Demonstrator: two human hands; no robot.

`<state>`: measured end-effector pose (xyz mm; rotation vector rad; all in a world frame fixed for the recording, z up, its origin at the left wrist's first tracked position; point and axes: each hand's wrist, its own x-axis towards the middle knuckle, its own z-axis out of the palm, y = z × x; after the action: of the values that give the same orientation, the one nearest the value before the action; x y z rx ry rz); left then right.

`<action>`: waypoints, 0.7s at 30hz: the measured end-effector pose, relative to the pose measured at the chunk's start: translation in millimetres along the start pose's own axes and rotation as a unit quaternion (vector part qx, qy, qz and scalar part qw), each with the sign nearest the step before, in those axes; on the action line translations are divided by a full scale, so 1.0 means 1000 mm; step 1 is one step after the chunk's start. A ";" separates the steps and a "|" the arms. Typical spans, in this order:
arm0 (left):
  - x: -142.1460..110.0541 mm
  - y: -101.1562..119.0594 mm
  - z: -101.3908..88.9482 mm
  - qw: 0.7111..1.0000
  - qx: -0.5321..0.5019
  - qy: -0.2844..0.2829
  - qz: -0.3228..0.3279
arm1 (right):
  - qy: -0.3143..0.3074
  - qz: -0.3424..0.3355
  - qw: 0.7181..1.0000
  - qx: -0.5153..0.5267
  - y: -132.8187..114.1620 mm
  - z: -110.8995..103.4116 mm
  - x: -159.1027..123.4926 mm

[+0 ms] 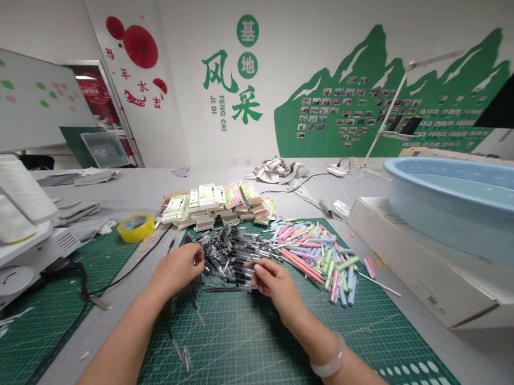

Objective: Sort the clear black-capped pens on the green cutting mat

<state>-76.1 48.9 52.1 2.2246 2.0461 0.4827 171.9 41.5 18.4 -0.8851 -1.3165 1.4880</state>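
A heap of black and clear pens lies on a green cutting mat. My left hand rests at the heap's left edge, fingers curled in a pinch on pens. My right hand sits at the heap's right front edge, fingers bent and pinching a pen there. A single black pen lies flat between my two hands. Right of the heap is a pile of pastel pen barrels in pink, green, blue and purple.
Small packaged boxes are stacked behind the pens. A yellow tape roll lies to the left, near a white machine with a black cable. A pale blue tub sits on a white box at right.
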 end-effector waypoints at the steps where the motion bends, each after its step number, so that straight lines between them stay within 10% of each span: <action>1: -0.001 0.008 0.000 0.999 -0.045 -0.005 0.015 | -0.002 -0.003 1.000 -0.014 0.001 0.000 0.000; 8: -0.010 0.048 0.009 0.943 -0.320 -0.065 0.069 | 0.012 -0.052 0.983 -0.175 0.003 0.003 -0.002; 21: -0.013 0.055 0.009 0.940 -0.321 -0.061 0.096 | 0.002 -0.148 0.933 -0.327 0.004 0.003 -0.005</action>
<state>-21.5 31.9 56.6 1.9760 1.3437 0.8570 170.1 35.8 15.1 -1.0331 -1.8934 0.8087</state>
